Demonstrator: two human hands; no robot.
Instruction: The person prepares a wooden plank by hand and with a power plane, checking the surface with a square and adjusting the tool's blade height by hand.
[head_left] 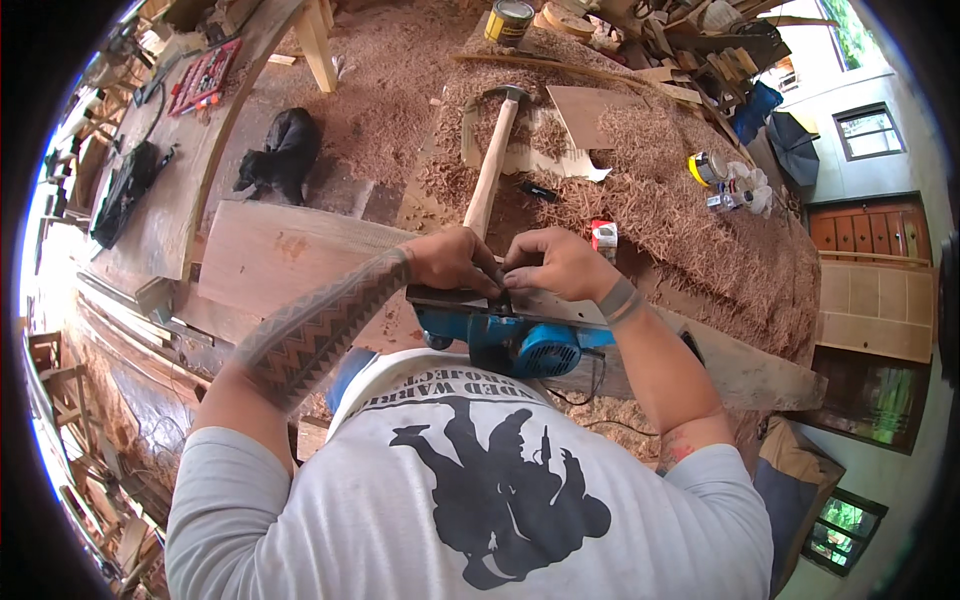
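A blue electric planer (497,343) lies close to my body, its dark flat base facing up and its motor housing to the right. My left hand (447,262) bends over the left part of that base, its fingers curled in toward the middle. From the other side my right hand (560,265) meets it, thumb and forefinger pinched together. Both sets of fingertips almost touch over the planer's middle slot. Whatever small part they grip is hidden by the fingers. Just beyond the hands lies a hammer (492,170) with a pale wooden handle.
Wood shavings (690,250) cover much of the bench. A small red-and-white box (604,236) and a black object (538,190) lie past my hands. Wide boards (290,255) extend left. Farther off are a yellow can (508,22), a black bag (280,150) and scrap wood.
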